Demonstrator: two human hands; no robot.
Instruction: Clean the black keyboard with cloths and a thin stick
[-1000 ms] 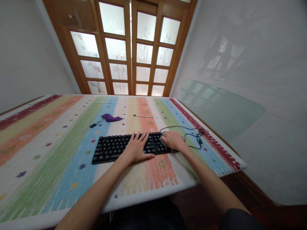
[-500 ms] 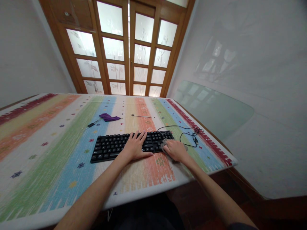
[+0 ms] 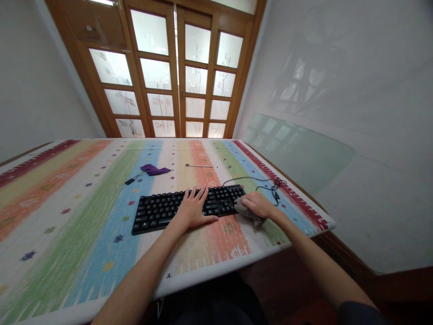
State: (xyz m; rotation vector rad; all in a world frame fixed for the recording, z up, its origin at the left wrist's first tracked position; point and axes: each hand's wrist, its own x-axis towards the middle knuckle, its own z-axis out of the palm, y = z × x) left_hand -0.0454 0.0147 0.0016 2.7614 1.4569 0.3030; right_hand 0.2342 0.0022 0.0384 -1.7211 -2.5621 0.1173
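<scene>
A black computer keyboard [image 3: 157, 210] lies on the striped tablecloth [image 3: 189, 246], near the table's front edge. My left hand [image 3: 194, 210] rests on its middle with the fingers spread across the keys and the thumb out to the right. At the keyboard's right end, my right hand [image 3: 259, 204] is closed on a grey cloth [image 3: 247, 214]. The cloth touches the lower right corner of the keys and hangs bunched below the fingers. My left palm hides some keys in the middle.
Behind the keyboard lie a purple cloth [image 3: 154, 170], a small black object [image 3: 130, 181] and a thin brush-like stick [image 3: 200, 165]. The keyboard's black cable [image 3: 278, 183] is coiled on the right. Walls flank the table; a wooden glazed door [image 3: 179, 72] stands beyond it.
My right hand has moved right with the grey cloth, off the number keys to the keyboard's right end. My left hand stays spread on the keyboard.
</scene>
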